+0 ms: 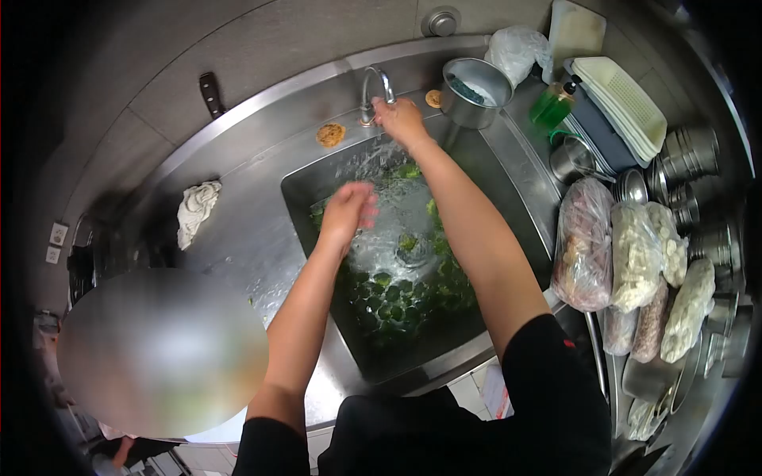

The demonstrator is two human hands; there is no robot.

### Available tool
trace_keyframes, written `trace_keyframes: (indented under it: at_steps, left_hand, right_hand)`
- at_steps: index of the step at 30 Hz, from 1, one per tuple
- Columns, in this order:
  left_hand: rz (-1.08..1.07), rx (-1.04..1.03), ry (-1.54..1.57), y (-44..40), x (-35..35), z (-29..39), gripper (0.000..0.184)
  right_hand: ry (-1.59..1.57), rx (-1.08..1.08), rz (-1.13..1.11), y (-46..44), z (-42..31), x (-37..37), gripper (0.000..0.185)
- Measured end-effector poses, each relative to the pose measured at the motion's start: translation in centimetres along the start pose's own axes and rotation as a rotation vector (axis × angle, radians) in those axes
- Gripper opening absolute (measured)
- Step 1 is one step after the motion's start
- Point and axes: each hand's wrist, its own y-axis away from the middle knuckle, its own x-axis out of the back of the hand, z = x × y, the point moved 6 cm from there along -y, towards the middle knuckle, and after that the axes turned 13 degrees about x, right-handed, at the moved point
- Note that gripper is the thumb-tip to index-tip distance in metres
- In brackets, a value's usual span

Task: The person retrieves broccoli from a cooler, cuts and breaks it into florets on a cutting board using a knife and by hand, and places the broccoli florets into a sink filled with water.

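Note:
The sink (357, 349) holds water with many green broccoli-like pieces (393, 301) in it. Water pours and splashes below the curved metal faucet (378, 79). My right hand (401, 121) is closed at the faucet's base, its fingers against the metal; what exactly they grip is partly hidden. Over the left part of the sink, my left hand (349, 213) hangs above the water near the stream, blurred by motion, its fingers smeared.
A metal pot (478, 91) stands behind the sink's right corner. Green soap bottle (553, 105), white baskets (623, 103) and bagged food (583, 242) line the right side. A cloth (198, 213) lies on the left counter. A blurred oval hides the lower left.

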Motion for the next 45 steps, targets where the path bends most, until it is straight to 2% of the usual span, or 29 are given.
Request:
trace_keyframes:
  at_steps: [1, 2, 3, 5, 8, 10, 11, 13, 14, 16, 17, 18, 19, 21, 22, 23, 24, 25, 29, 31, 33, 34, 35, 36, 37, 39, 40, 42, 45]
  left_hand:
    - [-0.019, -0.012, 0.027, -2.5, -1.7, 1.7, 0.028]
    - [-0.036, -0.023, 0.053, -4.8, -3.2, 3.5, 0.028]
    - [-0.052, -0.031, 0.081, -6.8, -4.7, 5.1, 0.030]
    - [-0.063, -0.030, 0.107, -9.3, -6.9, 7.7, 0.031]
    - [-0.082, -0.017, 0.070, -10.1, -8.2, 10.2, 0.039]
    - [0.032, -0.091, -0.184, -9.7, -7.2, 11.0, 0.055]
    - [0.052, -0.086, -0.183, -8.8, -6.5, 10.4, 0.055]
    - [0.258, -0.267, -0.516, -5.6, -4.1, 8.9, 0.067]
    - [0.264, -0.229, -0.534, -4.5, -2.7, 7.3, 0.070]
    - [0.293, -0.130, -0.612, -1.3, 0.1, 3.9, 0.065]
    - [0.261, -0.099, -0.640, 0.3, 1.4, 1.9, 0.053]
    - [0.310, -0.292, -0.607, 2.1, 2.6, 0.0, 0.032]
    - [0.307, -0.184, -0.650, 4.8, 3.4, -0.8, 0.017]
    - [0.372, -0.268, -0.644, 10.3, 6.0, -1.9, 0.021]
    - [0.406, -0.305, -0.654, 12.5, 8.0, -2.7, 0.022]
    - [0.415, -0.253, -0.611, 15.9, 9.9, -2.2, 0.022]
    - [0.481, -0.302, -0.602, 18.6, 12.9, -2.7, 0.022]
    - [0.532, -0.356, -0.597, 21.2, 15.5, -3.1, 0.021]
    - [0.854, -0.183, -0.462, 34.8, 28.5, -4.6, 0.017]
    - [1.048, -0.090, -0.419, 41.4, 37.0, -7.1, 0.017]
    - [1.202, -0.011, -0.592, 47.5, 43.5, -8.3, 0.021]
    - [1.194, -0.021, -0.585, 49.4, 45.9, -9.4, 0.021]
    - [1.109, 0.007, -0.758, 50.4, 47.8, -10.6, 0.025]
    - [1.011, 0.032, -0.932, 50.7, 49.5, -11.6, 0.028]
    - [0.988, 0.015, -0.928, 51.0, 51.2, -12.3, 0.028]
    - [0.795, -0.171, -1.164, 50.8, 51.6, -13.9, 0.034]
    - [0.717, -0.211, -1.171, 50.7, 51.8, -13.8, 0.032]
    - [0.674, -0.245, -1.195, 50.4, 52.1, -13.9, 0.032]
    - [0.626, -0.315, -1.223, 49.7, 52.6, -14.0, 0.026]
  right_hand:
    - [0.075, -0.018, 0.071, 0.1, 1.3, 1.0, 0.044]
    - [0.173, 0.037, 0.187, -0.7, 4.3, 1.2, 0.037]
    - [0.169, 0.033, 0.180, -0.6, 6.2, 1.4, 0.037]
    - [-0.162, -0.199, 0.210, 0.4, 10.5, 1.4, 0.035]
    - [-0.206, -0.299, 0.166, 0.5, 12.7, 0.6, 0.034]
    - [-0.312, -0.345, 0.109, 0.1, 13.0, -0.8, 0.034]
    - [-0.409, -0.388, 0.056, -0.1, 12.8, -1.9, 0.034]
    - [-0.486, -0.371, -0.022, -1.4, 12.6, -3.4, 0.035]
    - [-0.492, -0.327, 0.003, -2.3, 12.2, -4.0, 0.034]
    - [-0.463, -0.276, 0.014, -2.8, 10.4, -4.3, 0.038]
    - [-0.429, -0.265, -0.005, -3.0, 8.9, -3.8, 0.043]
    - [-0.513, -0.367, -0.053, -3.2, 9.1, -4.1, 0.049]
    - [-0.596, -0.329, -0.109, -3.6, 11.2, -4.9, 0.051]
    - [-0.662, -0.269, -0.064, -0.7, 8.1, -3.9, 0.053]
    - [-0.613, -0.215, -0.035, -0.5, 10.4, -5.2, 0.039]
    - [-0.581, -0.175, -0.172, 0.6, 9.6, -6.3, 0.027]
    - [-0.551, -0.236, -0.112, 3.4, 7.1, -6.8, 0.020]
    - [-0.542, -0.209, -0.163, 6.0, 4.7, -7.8, 0.022]
    - [-0.516, -0.171, -0.274, 14.7, -1.1, -15.7, 0.024]
    - [-0.494, 0.058, -0.322, 19.4, -9.0, -18.5, 0.019]
    - [-0.459, 0.203, -0.368, 25.3, -19.4, -20.3, 0.014]
    - [-0.464, 0.277, -0.420, 28.4, -24.1, -21.4, 0.012]
    - [-0.465, 0.350, -0.470, 31.6, -28.4, -22.6, 0.014]
    - [-0.423, 0.423, -0.554, 34.9, -32.7, -23.8, 0.020]
    - [-0.375, 0.489, -0.638, 37.9, -36.5, -25.1, 0.028]
    - [-0.074, 0.685, -0.702, 42.6, -42.6, -27.7, 0.048]
    - [-0.045, 0.673, -0.702, 44.0, -44.2, -29.1, 0.048]
    - [0.215, 0.570, -0.823, 46.0, -45.1, -32.2, 0.067]
    - [0.331, 0.493, -0.784, 46.4, -45.7, -33.0, 0.071]
